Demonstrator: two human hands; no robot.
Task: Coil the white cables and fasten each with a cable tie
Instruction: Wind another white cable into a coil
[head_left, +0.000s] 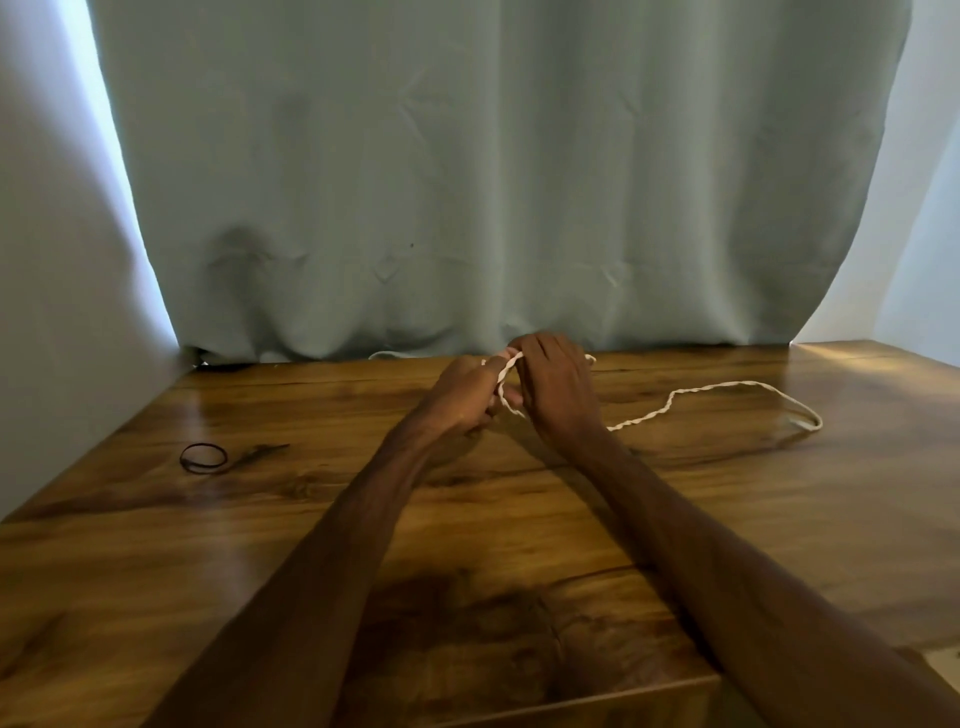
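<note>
Both hands meet at the far middle of the table (291, 525); the left hand (462, 397) pinches the white cable (737, 384) with curled fingers, and the right hand (556, 384) curls round a first loop of it; the rest trails right, slack and twisted, ending in a small bend. Likely risks: the twist may kink the turns, or the loop may spring open when one hand reaches left for the black cable tie (182, 458), well apart.

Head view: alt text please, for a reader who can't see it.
The left hand and right hand hold a twisted white cable over a glossy brown wooden table, its slack trailing right. A thin black looped tie lies left; a pale green curtain hangs behind.
</note>
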